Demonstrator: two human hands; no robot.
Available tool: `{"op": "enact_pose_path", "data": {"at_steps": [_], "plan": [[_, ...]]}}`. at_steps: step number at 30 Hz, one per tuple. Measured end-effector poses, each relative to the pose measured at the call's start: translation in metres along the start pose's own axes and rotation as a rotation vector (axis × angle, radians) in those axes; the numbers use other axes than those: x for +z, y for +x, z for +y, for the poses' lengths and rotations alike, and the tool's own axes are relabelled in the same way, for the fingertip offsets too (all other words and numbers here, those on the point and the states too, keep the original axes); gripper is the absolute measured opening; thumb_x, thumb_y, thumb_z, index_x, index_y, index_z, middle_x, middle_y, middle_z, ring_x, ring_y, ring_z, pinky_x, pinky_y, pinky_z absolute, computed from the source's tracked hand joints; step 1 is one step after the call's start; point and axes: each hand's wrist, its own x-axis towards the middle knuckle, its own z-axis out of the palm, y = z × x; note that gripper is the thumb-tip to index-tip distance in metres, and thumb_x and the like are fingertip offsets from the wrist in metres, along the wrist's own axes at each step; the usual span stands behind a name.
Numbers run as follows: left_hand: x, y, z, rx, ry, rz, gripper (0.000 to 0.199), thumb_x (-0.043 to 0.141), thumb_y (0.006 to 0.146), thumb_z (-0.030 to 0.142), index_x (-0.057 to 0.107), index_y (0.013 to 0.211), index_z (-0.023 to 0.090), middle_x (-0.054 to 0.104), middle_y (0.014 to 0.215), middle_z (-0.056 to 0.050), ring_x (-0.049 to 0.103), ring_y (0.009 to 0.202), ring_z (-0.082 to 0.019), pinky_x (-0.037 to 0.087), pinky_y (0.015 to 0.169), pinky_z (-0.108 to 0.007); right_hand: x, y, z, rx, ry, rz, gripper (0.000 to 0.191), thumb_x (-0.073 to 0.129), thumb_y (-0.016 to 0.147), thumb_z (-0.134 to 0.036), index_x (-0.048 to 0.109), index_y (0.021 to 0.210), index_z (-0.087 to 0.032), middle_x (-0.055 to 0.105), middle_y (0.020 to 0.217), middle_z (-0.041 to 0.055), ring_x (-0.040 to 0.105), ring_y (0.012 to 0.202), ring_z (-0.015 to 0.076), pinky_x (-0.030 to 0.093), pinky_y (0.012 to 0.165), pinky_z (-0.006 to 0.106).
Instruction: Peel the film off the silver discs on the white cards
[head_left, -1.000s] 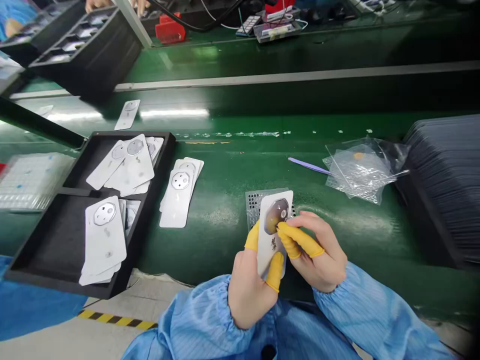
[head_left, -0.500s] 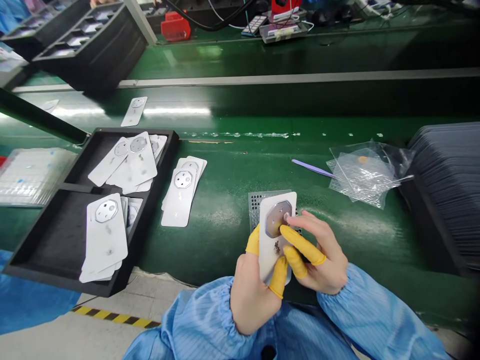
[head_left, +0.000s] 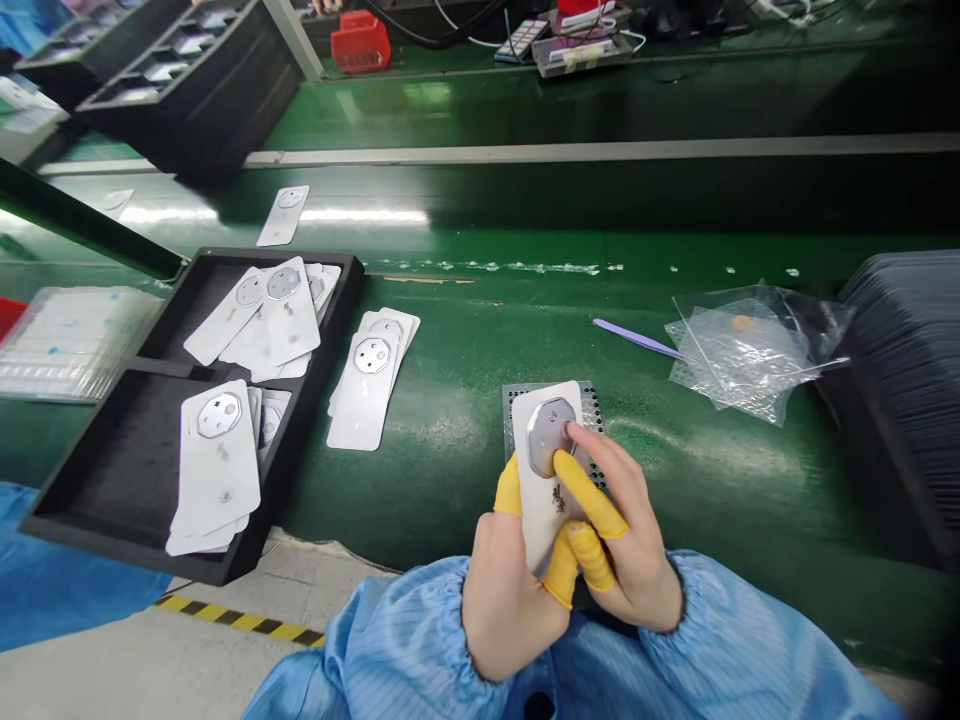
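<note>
A white phone back cover [head_left: 536, 510] with a silver octagonal camera plate [head_left: 546, 440] and dark printed marks is held upright at a tilt. My left hand [head_left: 517, 610] is closed around its lower part, with yellow finger cots on the fingers at its edges. My right hand [head_left: 626, 545] presses a bare fingertip and a yellow-cot finger on the camera plate. Its other yellow-cot digit rests by the cover's lower right edge, touching my left thumb. Whether anything small lies under the right fingertips is hidden. Behind the cover lies a clear sheet with black dots [head_left: 598, 410].
Left stands a black divided tray [head_left: 97, 470] with several covers, beside a small stack of covers [head_left: 360, 405]. One cover [head_left: 283, 215] lies farther back. Right are purple tweezers [head_left: 634, 338], clear plastic film [head_left: 750, 350] and a black box of stacked sheets [head_left: 907, 380].
My right hand has shifted slightly down and left, its fingertips now pressed against the camera plate's right side. The cover has tilted a little. The whole view has shifted slightly.
</note>
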Motion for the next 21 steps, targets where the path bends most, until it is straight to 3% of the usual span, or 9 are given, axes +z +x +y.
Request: {"op": "enact_pose_path", "data": {"at_steps": [2, 5, 14, 18, 21], "plan": [[-0.0001, 0.0001, 0.0014, -0.019, -0.068, -0.020, 0.069, 0.061, 0.084, 0.021, 0.026, 0.144, 0.029, 0.053, 0.136, -0.011, 0.061, 0.114, -0.026, 0.054, 0.093, -0.036, 0.0010, -0.0043, 0.0007, 0.047, 0.030, 0.034, 0.048, 0.040, 0.091, -0.025, 0.040, 0.138, -0.018, 0.042, 0.141, 0.0160, 0.043, 0.129, 0.0317, 0.047, 0.095, 0.055], [-0.0006, 0.0004, 0.0029, -0.043, -0.112, -0.027, 0.070, 0.061, 0.084, 0.023, 0.025, 0.144, 0.029, 0.056, 0.133, -0.010, 0.061, 0.115, -0.027, 0.055, 0.091, -0.035, 0.0008, -0.0072, 0.0032, 0.004, 0.032, 0.064, 0.046, 0.040, 0.092, -0.025, 0.041, 0.139, -0.020, 0.043, 0.141, 0.0136, 0.043, 0.129, 0.0307, 0.047, 0.097, 0.053], [0.0007, 0.0029, 0.0043, 0.043, 0.037, -0.037, 0.060, 0.057, 0.086, 0.020, 0.033, 0.140, 0.030, 0.052, 0.139, -0.009, 0.059, 0.118, -0.026, 0.050, 0.098, -0.037, -0.0040, -0.0005, 0.0003, -0.030, -0.055, 0.093, 0.046, 0.042, 0.092, -0.023, 0.042, 0.137, -0.016, 0.044, 0.140, 0.0158, 0.046, 0.126, 0.0297, 0.050, 0.095, 0.051], [0.0006, 0.0049, 0.0021, 0.099, 0.174, -0.003, 0.054, 0.053, 0.086, 0.014, 0.039, 0.136, 0.029, 0.051, 0.140, -0.008, 0.058, 0.118, -0.026, 0.051, 0.096, -0.037, -0.0047, 0.0000, -0.0036, -0.026, -0.203, -0.004, 0.047, 0.042, 0.092, -0.024, 0.041, 0.138, -0.013, 0.036, 0.146, 0.0192, 0.037, 0.132, 0.0368, 0.046, 0.095, 0.059], [0.0013, 0.0059, 0.0004, 0.052, 0.147, 0.026, 0.058, 0.058, 0.083, 0.013, 0.039, 0.135, 0.027, 0.053, 0.137, -0.010, 0.057, 0.119, -0.028, 0.051, 0.096, -0.038, -0.0037, 0.0005, -0.0022, 0.047, -0.120, -0.137, 0.050, 0.042, 0.092, -0.023, 0.037, 0.142, -0.013, 0.031, 0.149, 0.0195, 0.029, 0.137, 0.0378, 0.040, 0.102, 0.061]]}}
